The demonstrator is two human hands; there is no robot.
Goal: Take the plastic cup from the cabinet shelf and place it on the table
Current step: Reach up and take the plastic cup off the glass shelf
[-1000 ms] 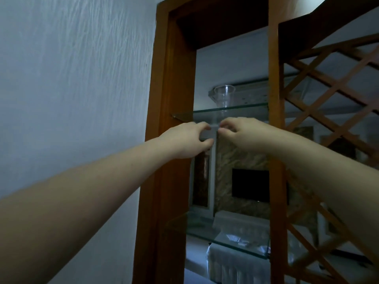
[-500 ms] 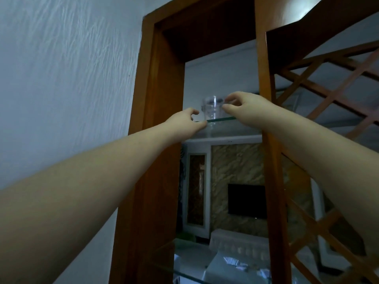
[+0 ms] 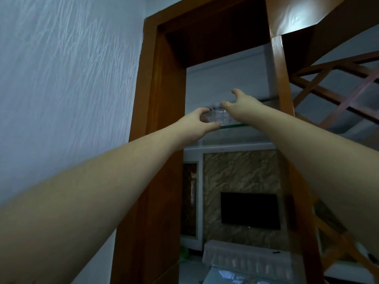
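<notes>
A clear plastic cup [image 3: 217,117] stands near the front edge of the upper glass shelf [image 3: 249,126] in the wooden cabinet. My left hand [image 3: 195,126] reaches up to the cup's left side, fingers and thumb curled apart around it; whether they press on it is unclear. My right hand [image 3: 243,103] is raised at the cup's right, above its rim, with fingers spread and one fingertip close to the rim. The cup looks blurred and partly hidden behind both hands.
The cabinet's wooden frame [image 3: 164,99] rises on the left and a wooden post [image 3: 280,78] on the right, beside a diagonal lattice [image 3: 336,95]. A textured white wall [image 3: 67,78] is at left. A lower glass shelf [image 3: 235,275] sits below.
Both hands have risen from below the upper shelf to the cup. The left hand has closed in on its left side, and the right hand has opened wider above it. The view tilted upward.
</notes>
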